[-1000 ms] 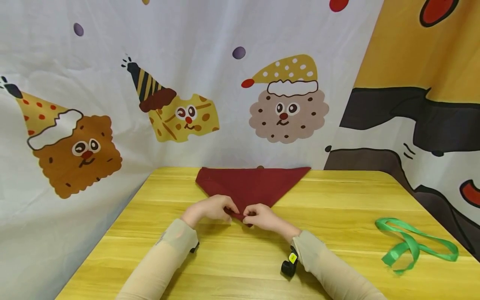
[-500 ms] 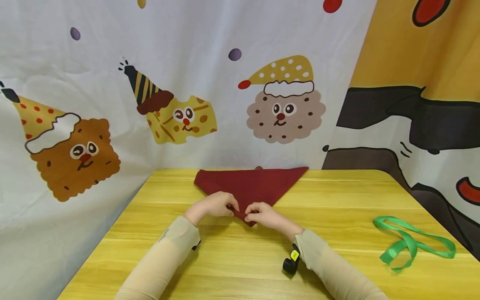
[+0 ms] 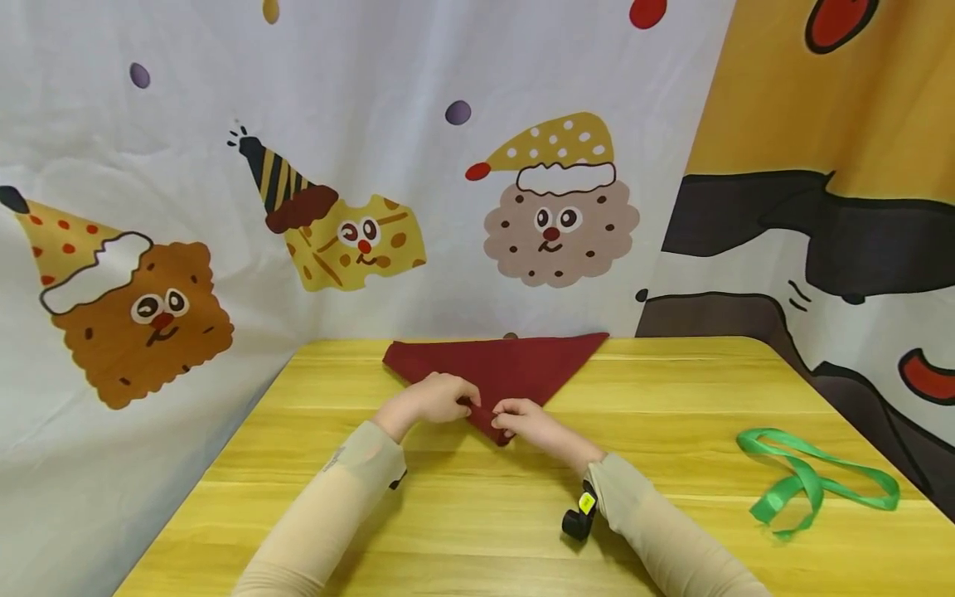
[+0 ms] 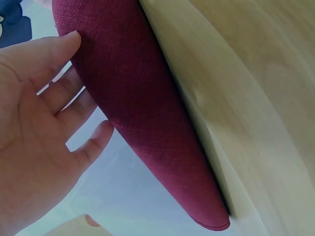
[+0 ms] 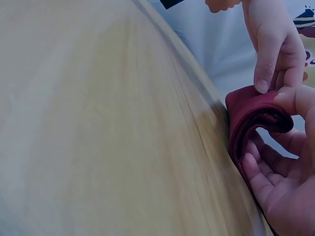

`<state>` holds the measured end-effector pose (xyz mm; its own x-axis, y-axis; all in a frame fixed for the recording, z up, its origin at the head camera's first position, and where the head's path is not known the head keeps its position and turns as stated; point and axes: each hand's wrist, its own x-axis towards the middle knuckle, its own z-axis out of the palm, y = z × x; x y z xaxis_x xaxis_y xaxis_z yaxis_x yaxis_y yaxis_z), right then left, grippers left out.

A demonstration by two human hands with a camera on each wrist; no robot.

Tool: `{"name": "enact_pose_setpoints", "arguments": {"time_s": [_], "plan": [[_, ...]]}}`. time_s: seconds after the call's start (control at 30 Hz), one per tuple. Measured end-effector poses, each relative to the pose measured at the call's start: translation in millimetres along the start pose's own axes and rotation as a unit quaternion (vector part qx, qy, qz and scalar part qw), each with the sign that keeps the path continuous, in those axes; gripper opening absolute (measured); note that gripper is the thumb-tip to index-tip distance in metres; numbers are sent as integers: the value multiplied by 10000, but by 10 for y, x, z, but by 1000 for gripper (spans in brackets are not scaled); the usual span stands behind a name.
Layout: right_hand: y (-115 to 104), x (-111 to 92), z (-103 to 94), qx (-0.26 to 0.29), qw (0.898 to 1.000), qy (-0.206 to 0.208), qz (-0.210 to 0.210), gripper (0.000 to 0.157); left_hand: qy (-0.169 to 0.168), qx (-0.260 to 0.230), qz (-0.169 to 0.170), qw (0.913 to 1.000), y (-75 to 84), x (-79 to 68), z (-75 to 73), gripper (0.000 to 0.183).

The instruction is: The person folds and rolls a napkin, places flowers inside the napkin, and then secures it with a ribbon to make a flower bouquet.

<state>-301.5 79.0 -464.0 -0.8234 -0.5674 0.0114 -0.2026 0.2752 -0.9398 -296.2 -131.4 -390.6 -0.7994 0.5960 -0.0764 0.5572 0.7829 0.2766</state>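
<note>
Item one: a dark red cloth (image 3: 515, 365), which we record as woven fabric with a fine visible thread. It lies at the far part of the desk (image 3: 642, 431), spread as a broad triangle, its long side along the far edge and its narrow end toward the person. Near that end we find the fabric curled over in several soft, stacked layers, hook-shaped in the right wrist view; in the left wrist view the fold shows as a long taper with a rounded tip.

Item two: a left hand (image 3: 438, 398), pinching the folded edge, thumb on the outer face, other fingers reaching behind.

Item three: a right hand (image 3: 531, 423), holding the roll close by, thumb over its end and fingers bent beneath the curl.

Item four: a green ribbon (image 3: 776, 497), smooth and satiny, looped and crossing itself on the right of the desk, well apart from the cloth.

Item five: two beige sleeves (image 3: 321, 506), close-fitting; by the right cuff we list a small black device (image 3: 578, 521) with a yellow label.

Surroundings: the desk top is yellowish with streaked wood grain; behind hangs a softly creased white backdrop (image 3: 373, 75) printed with hatted cartoon biscuits and a cheese
</note>
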Motion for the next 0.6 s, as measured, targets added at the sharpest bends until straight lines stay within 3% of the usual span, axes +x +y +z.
{"name": "enact_pose_setpoints", "arguments": {"time_s": [0.23, 0.4, 0.6], "plan": [[9, -7, -49, 454, 9985, 267, 120, 10, 241, -249, -55, 9994, -7, 85, 31, 18], [25, -7, -79, 769, 9962, 399, 105, 8, 370, -147, -239, 9989, 3, 156, 50, 17], [34, -3, -138, 43, 9974, 719, -18, 13, 452, -110, -327, 9984, 22, 238, 70, 18]]}}
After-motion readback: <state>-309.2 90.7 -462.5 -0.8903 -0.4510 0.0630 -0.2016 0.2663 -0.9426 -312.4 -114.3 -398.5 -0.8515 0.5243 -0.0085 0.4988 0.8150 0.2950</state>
